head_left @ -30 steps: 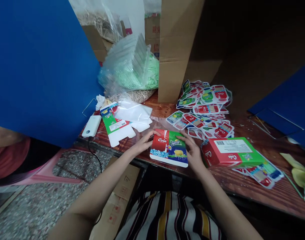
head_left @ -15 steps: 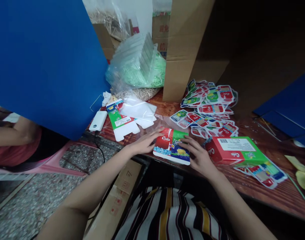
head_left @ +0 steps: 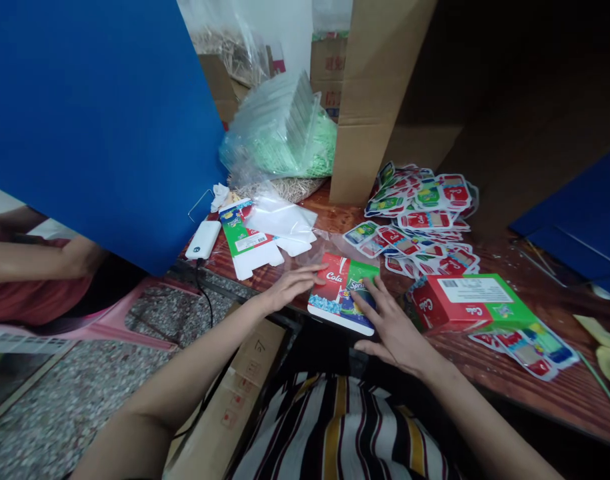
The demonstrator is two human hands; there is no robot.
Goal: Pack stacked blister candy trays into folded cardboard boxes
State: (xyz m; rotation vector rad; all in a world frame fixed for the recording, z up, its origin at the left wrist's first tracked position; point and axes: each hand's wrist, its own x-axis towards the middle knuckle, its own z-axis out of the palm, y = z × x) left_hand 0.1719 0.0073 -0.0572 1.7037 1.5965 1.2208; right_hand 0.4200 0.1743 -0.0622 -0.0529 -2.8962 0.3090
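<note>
A flat printed carton [head_left: 332,293], red on the Cola side and green and blue on the Sprite side, lies at the table's front edge. My left hand [head_left: 295,285] rests along its left side with the fingers stretched out, fingertips on the red part. Fingers of my right hand [head_left: 387,321] are spread over the Sprite side, and the thumb points out below the carton. To the right stands a formed red and green box [head_left: 465,303], with several bottle-shaped printed pouches [head_left: 535,350] beside it.
A pile of similar pouches [head_left: 419,220] lies behind. Flat unfolded cartons [head_left: 249,250] and a white power bank [head_left: 203,240] with a cable are at left. Farther back are a plastic bag of green shreds [head_left: 285,143] and a cardboard panel [head_left: 369,113]. Another person's arm [head_left: 29,263] shows at far left.
My right hand has opened wider, its thumb now off the carton's near edge. The left fingers lie flatter. The carton has turned slightly, and the view has shifted a little.
</note>
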